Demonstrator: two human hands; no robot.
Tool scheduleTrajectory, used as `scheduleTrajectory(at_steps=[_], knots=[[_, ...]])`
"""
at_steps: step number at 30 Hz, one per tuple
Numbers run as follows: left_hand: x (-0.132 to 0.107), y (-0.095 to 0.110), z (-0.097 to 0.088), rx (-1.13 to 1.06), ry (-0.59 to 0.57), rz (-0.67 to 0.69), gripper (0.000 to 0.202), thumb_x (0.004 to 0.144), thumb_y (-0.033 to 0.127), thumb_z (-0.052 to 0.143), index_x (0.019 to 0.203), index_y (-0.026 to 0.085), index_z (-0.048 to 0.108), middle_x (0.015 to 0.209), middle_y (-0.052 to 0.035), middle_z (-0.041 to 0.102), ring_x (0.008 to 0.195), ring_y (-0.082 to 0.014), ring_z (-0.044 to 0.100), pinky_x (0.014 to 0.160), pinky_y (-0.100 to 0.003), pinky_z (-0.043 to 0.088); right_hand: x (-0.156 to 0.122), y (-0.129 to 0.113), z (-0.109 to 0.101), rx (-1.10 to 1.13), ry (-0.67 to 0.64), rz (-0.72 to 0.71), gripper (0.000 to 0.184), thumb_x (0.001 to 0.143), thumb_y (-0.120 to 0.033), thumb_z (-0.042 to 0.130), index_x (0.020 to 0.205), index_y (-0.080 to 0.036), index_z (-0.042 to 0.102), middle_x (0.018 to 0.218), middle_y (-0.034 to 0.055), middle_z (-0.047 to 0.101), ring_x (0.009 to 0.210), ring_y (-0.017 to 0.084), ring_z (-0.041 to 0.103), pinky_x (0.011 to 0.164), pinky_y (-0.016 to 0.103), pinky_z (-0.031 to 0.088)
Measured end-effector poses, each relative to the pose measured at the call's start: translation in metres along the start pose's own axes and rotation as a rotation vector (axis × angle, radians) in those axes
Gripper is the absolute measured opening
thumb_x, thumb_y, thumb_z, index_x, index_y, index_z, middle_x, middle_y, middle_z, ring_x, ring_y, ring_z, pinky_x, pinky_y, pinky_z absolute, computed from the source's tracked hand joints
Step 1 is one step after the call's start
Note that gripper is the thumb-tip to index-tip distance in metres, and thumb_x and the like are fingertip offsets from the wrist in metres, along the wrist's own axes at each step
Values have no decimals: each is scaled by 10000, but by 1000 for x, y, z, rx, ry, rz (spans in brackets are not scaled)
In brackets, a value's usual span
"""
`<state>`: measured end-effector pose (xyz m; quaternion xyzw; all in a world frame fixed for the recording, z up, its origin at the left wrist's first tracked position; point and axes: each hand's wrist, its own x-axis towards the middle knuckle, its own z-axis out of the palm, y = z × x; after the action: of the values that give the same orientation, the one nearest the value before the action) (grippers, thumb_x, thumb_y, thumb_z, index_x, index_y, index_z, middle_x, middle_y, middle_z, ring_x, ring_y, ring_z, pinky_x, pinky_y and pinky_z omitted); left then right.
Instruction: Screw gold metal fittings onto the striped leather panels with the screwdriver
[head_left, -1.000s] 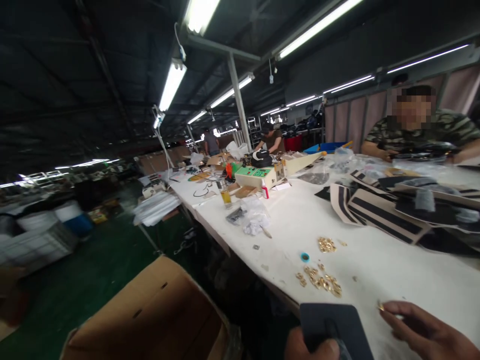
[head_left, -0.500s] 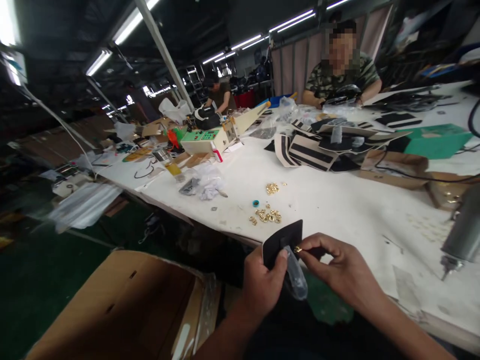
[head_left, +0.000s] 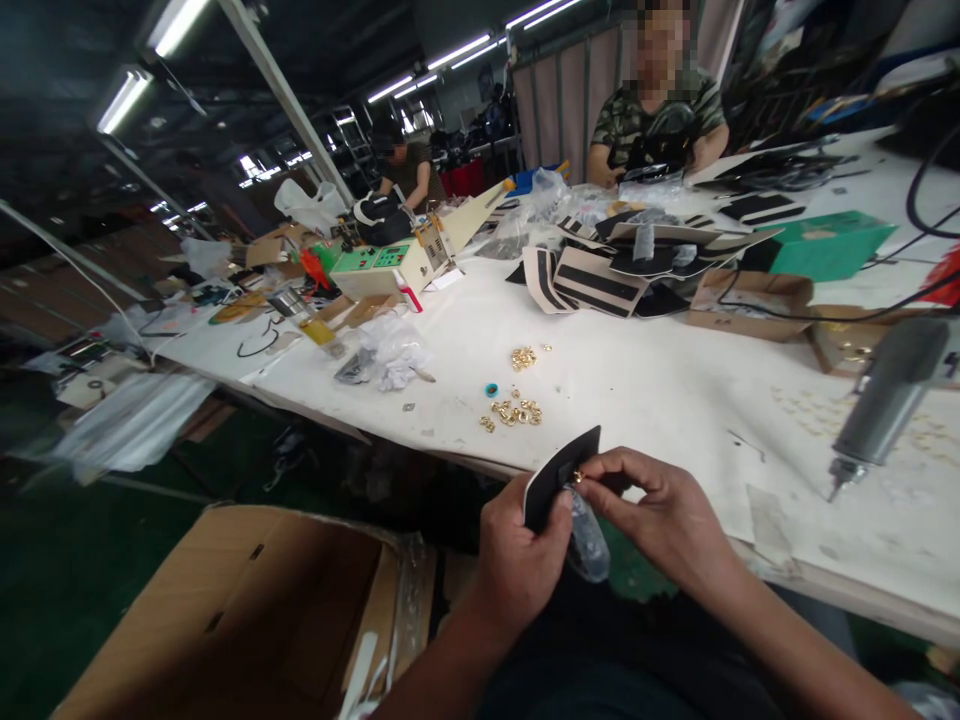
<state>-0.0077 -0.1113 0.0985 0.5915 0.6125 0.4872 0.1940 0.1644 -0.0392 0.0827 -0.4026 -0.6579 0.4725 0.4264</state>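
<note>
Pretty clearly a factory workshop tbh: long white counter (head_left: 645, 385) littered with gold fittings (head_left: 523, 358), striped panels (head_left: 600, 282), a power tool (head_left: 891, 395) and a machine (head_left: 409, 272) with green controls, tube lights (head_left: 178, 24) overhead, co-workers (head_left: 613, 122) around it.

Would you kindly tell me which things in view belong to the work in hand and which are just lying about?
Apparently in use:
- black panel, held in the left hand
- small gold fitting, pinched in the right hand
- loose gold pieces, likely stock

Probably just lying about:
- crumpled plastic bag
- green box
- grey tool, untouched
</note>
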Motion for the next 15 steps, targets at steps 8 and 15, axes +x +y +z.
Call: scheduleTrajectory(at_steps=[8, 15], knots=[[-4, 0, 0, 21, -18, -23, 116, 985, 239, 669, 963, 185, 769, 883, -25, 788, 782, -175, 727, 798, -261, 576, -2, -3, -1, -45, -4, -96, 135, 941, -363, 792, 907, -233, 781, 848, 7, 740, 755, 172, 676, 667, 246, 536], [-1, 0, 1, 76, -48, 115, 160, 988, 173, 626, 1061, 188, 768, 961, -46, 788, 874, -183, 746, 903, -288, 592, -7, -8, 1, -189, 14, -275, 50, 967, -220, 731, 939, -250, 757, 862, -11, 737, 745, 147, 690, 686, 235, 526]])
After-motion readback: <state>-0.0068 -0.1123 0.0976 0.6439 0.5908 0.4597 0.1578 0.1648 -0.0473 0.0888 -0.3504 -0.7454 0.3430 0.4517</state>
